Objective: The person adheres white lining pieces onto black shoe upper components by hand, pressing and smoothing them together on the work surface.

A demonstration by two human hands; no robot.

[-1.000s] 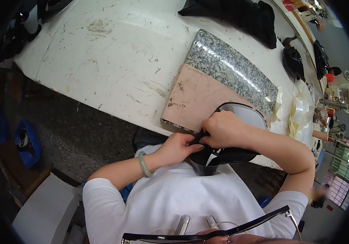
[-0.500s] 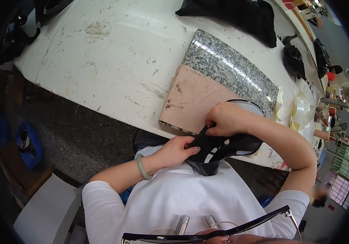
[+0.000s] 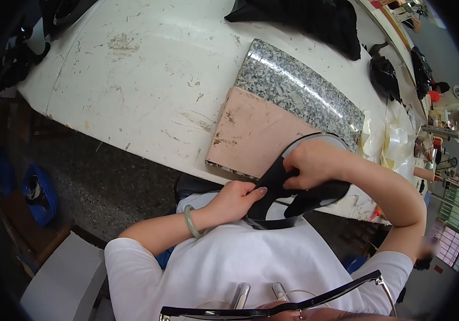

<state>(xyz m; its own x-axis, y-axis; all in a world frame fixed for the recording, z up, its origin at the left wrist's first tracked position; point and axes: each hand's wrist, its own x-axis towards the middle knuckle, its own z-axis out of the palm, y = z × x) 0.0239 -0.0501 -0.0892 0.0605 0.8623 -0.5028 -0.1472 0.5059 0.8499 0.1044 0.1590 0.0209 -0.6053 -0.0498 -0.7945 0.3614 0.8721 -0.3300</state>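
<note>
A floppy black piece with a pale grey inner face (image 3: 271, 187), curved somewhat like a shoe upper, is held between my hands at the table's front edge. My left hand (image 3: 234, 200) pinches its left edge, thumb on top. Curled over its upper part, my right hand (image 3: 315, 163) grips the black material with fingers and thumb. The lower end of the piece bends into a loop against my white shirt. Behind it lies a pinkish-tan board (image 3: 261, 125), partly covering a speckled granite slab (image 3: 299, 80).
The worn white table (image 3: 149, 80) bears black material (image 3: 309, 21) at the back and a black bundle (image 3: 383, 75) on the right. Crumpled translucent sheets (image 3: 398, 142) lie near the right edge. A blue bin (image 3: 41, 195) stands on the floor at left.
My right hand has shifted slightly right and down, drawing the black piece tauter between my hands. The curved loop at the bottom has widened. My left hand keeps its pinch.
</note>
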